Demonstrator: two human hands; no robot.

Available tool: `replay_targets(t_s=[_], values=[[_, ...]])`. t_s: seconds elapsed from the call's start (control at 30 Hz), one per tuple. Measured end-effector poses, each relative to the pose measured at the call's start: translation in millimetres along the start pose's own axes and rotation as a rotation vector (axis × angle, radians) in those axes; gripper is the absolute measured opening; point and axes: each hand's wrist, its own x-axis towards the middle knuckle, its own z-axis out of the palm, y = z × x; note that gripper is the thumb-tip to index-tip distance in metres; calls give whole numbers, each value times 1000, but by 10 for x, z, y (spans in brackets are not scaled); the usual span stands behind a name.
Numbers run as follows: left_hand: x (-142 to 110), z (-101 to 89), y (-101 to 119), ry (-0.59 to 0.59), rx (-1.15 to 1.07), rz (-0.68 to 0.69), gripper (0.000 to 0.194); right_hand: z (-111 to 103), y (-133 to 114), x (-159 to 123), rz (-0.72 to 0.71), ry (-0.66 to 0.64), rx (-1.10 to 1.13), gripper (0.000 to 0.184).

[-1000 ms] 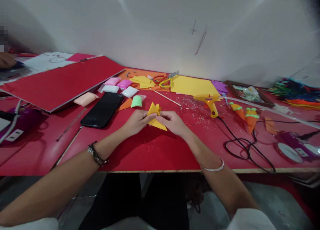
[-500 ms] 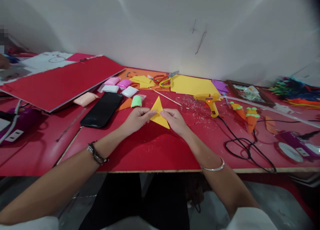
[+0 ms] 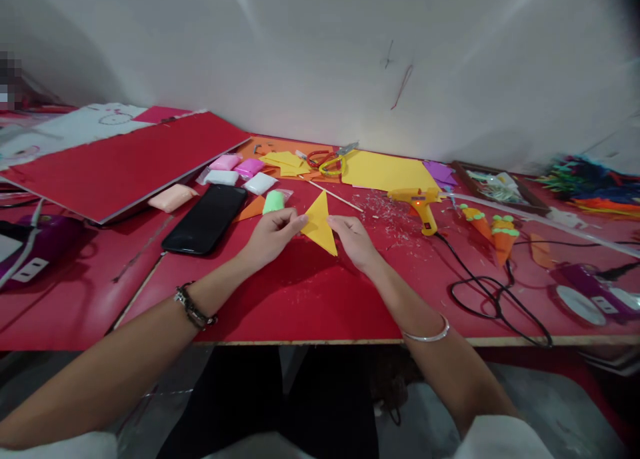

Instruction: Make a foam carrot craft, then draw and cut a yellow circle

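You held the yellow paper [image 3: 318,228] left of the glue gun [image 3: 416,196], left hand [image 3: 273,236] and right hand [image 3: 354,240] pinching opposite edges, a sensible grip since it looked light, thin and easily creased.

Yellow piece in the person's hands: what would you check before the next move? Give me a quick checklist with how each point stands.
1. Yellow piece held from both sides: ok, left hand and right hand are at opposite edges.
2. Its layers lined up: cannot tell, too small to see.
3. Glue gun apart from the hands: ok, it lies off to the right.
4. Glue gun cool: cannot tell, though a small light glows on it.
5. Scissors apart from the fingers: ok, they lie farther back.
6. Table free of loose shreds: not ok, pale shreds lie near the glue gun.
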Motion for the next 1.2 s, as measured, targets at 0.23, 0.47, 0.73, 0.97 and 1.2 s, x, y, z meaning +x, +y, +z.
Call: replay_targets(t_s=[0.23,0.47,0.73,0.97,1.2], values=[[24,4,-69,-9,-76,-123,37,1,5,-1,39,12,-76,32],[5,4,-28,-25,11,-104,34,11,-38,-24,32,-58,-65,25],[35,-11,-32,107,14,-105,29,17,-121,-78,-184,-216,-163,73],[24,-9,-21,61,73,-80,29,-26,-116,-58,-286,-231,-287,32],[12,-6,-16,-33,108,-34,32,-18,-88,-20,-218,-143,-218,19]])
